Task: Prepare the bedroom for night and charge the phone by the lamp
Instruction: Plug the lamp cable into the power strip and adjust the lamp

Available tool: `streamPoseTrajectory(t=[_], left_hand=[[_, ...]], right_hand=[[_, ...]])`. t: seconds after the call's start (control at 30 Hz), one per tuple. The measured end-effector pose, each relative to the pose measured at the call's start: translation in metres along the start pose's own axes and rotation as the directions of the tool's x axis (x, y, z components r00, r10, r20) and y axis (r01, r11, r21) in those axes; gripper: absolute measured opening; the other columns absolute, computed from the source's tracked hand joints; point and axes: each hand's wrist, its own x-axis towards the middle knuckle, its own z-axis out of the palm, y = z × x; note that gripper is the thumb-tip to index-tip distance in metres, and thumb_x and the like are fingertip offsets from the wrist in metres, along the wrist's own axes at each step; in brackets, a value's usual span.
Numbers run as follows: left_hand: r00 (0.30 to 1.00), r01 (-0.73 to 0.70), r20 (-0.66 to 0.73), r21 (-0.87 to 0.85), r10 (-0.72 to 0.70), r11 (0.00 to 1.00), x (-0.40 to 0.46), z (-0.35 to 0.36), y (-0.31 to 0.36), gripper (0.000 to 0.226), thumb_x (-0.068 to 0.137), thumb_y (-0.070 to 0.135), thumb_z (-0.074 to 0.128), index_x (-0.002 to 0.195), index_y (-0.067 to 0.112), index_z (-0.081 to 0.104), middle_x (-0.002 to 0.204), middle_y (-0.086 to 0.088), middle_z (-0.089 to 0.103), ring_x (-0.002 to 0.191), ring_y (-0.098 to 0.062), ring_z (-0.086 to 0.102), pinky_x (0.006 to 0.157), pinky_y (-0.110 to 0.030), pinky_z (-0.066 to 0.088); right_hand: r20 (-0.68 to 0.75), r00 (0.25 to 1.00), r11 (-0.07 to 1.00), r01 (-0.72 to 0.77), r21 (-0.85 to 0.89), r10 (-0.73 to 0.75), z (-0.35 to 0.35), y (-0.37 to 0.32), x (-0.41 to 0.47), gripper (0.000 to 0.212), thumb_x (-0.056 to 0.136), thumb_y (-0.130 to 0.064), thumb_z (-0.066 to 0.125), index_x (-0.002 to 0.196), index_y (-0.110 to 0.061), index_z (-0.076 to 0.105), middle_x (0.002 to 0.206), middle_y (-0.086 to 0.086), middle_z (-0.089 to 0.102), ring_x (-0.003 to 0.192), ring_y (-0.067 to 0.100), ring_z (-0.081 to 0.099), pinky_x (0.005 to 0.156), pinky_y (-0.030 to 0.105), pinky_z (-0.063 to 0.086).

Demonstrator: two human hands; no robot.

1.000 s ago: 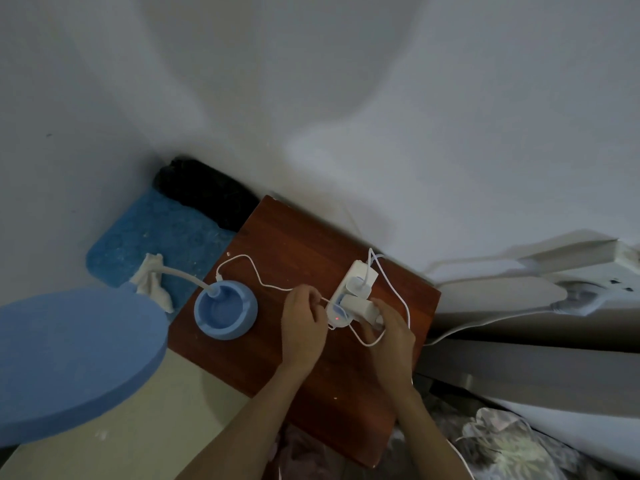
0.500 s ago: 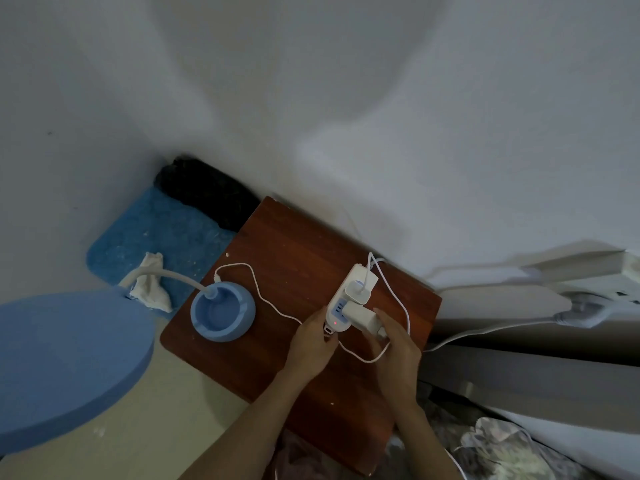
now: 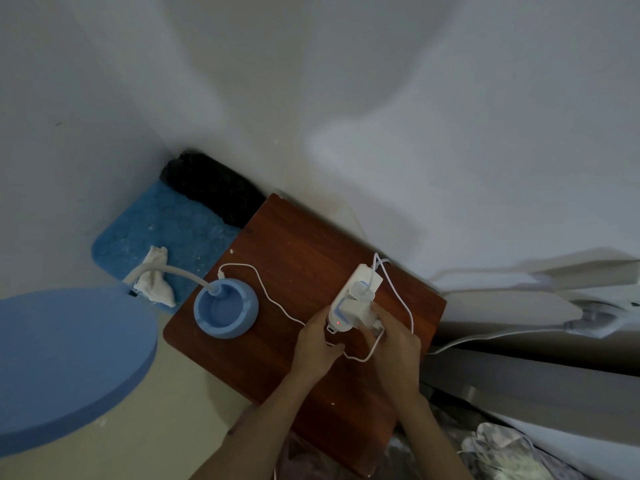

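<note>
A white power strip point(image 3: 356, 292) with a red light lies on the brown bedside table point(image 3: 294, 251). My left hand point(image 3: 317, 344) grips the strip's near end. On the strip's right side my right hand point(image 3: 394, 341) pinches a white charger plug point(image 3: 360, 311). A thin white cable point(image 3: 266, 292) runs from the strip across the table towards the blue lamp base point(image 3: 225, 308). The lamp's white neck bends left to its big blue head point(image 3: 69, 365). No phone is visible.
A blue mat point(image 3: 159, 233) with a crumpled white tissue point(image 3: 154, 278) lies on the floor left of the table, and a black bundle point(image 3: 214, 188) sits in the wall corner. Grey bed parts and patterned bedding point(image 3: 498, 448) are at the right.
My left hand slid from the table beside the strip to its near end. My right hand stayed at the charger plug. The view shifted slightly.
</note>
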Motion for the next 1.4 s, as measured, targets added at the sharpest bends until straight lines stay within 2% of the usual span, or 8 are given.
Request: streamPoseTrajectory(t=[0.3,0.5,0.67,0.83,1.03,1.13,1.27,1.4], left_hand=[[1.000,-0.005,0.027,-0.047,0.006,0.999,0.002,-0.003,-0.002,0.066,0.066,-0.001,0.074,0.126,0.010,0.049,0.119,-0.001,0.057,0.105,-0.006,0.048,0.079,0.001,0.033],[0.998,-0.053,0.042,-0.068,0.056,0.996,0.003,-0.006,-0.004,0.064,0.064,-0.004,0.073,0.123,0.010,0.051,0.114,0.003,0.058,0.108,-0.014,0.054,0.078,-0.001,0.037],[0.989,-0.145,-0.051,-0.058,0.142,0.988,0.002,-0.009,-0.005,0.065,0.071,-0.003,0.067,0.131,0.012,0.044,0.125,-0.004,0.058,0.114,-0.013,0.054,0.096,-0.029,0.044],[0.934,-0.351,-0.048,0.055,0.354,0.935,-0.005,-0.016,0.007,0.057,0.079,-0.006,0.054,0.132,0.011,0.043,0.126,0.003,0.052,0.118,-0.008,0.050,0.098,-0.008,0.033],[0.851,-0.521,0.088,0.261,0.517,0.813,-0.007,-0.018,0.001,0.064,0.074,-0.002,0.036,0.137,0.011,0.037,0.141,0.000,0.040,0.123,-0.009,0.044,0.102,-0.011,0.029],[0.851,-0.519,0.099,0.310,0.516,0.796,-0.002,-0.019,-0.001,0.059,0.076,0.007,0.032,0.135,0.008,0.040,0.137,-0.007,0.048,0.108,-0.019,0.059,0.089,-0.018,0.041],[0.867,-0.494,0.080,0.269,0.492,0.827,0.002,-0.017,-0.001,0.060,0.077,-0.002,0.040,0.136,0.010,0.038,0.135,-0.007,0.050,0.106,-0.022,0.061,0.092,-0.015,0.037],[0.870,-0.489,0.060,0.236,0.489,0.840,0.004,-0.017,-0.006,0.064,0.076,-0.003,0.045,0.136,0.016,0.033,0.134,-0.008,0.050,0.110,-0.021,0.058,0.093,-0.019,0.040]], right_hand=[[0.113,0.967,0.934,0.252,-0.255,-0.230,0.004,-0.019,0.015,0.045,0.058,0.006,0.081,0.100,0.002,0.067,0.090,0.021,0.071,0.077,0.033,0.069,0.063,0.040,0.058],[0.112,0.966,0.941,0.255,-0.223,-0.235,0.012,-0.025,0.016,0.051,0.054,0.006,0.082,0.101,0.001,0.066,0.088,0.019,0.071,0.078,0.031,0.067,0.061,0.038,0.058],[0.111,0.972,0.958,0.224,-0.177,-0.206,0.010,-0.028,0.012,0.047,0.058,0.005,0.080,0.102,-0.001,0.066,0.090,0.017,0.071,0.081,0.030,0.066,0.065,0.036,0.056],[0.129,0.984,0.976,0.147,-0.159,-0.127,0.008,-0.026,0.017,0.038,0.073,-0.005,0.071,0.110,-0.005,0.063,0.101,0.019,0.067,0.093,0.031,0.063,0.079,0.035,0.050],[0.111,0.988,0.987,0.123,-0.106,-0.111,0.002,-0.015,0.010,0.033,0.069,-0.004,0.071,0.102,-0.002,0.064,0.099,0.018,0.067,0.090,0.031,0.064,0.082,0.028,0.041],[0.088,0.987,0.984,0.143,-0.109,-0.133,0.002,-0.009,0.008,0.035,0.067,-0.010,0.066,0.101,-0.003,0.065,0.098,0.016,0.068,0.090,0.025,0.064,0.082,0.023,0.046],[0.049,0.995,0.993,0.092,-0.079,-0.088,0.013,0.005,0.001,0.047,0.061,0.000,0.080,0.104,-0.005,0.062,0.096,0.018,0.068,0.095,0.014,0.053,0.088,0.015,0.038],[0.052,0.991,0.990,0.123,-0.065,-0.120,0.007,-0.013,0.009,0.032,0.071,-0.006,0.070,0.102,-0.002,0.065,0.097,0.016,0.067,0.093,0.021,0.060,0.082,0.024,0.049]])
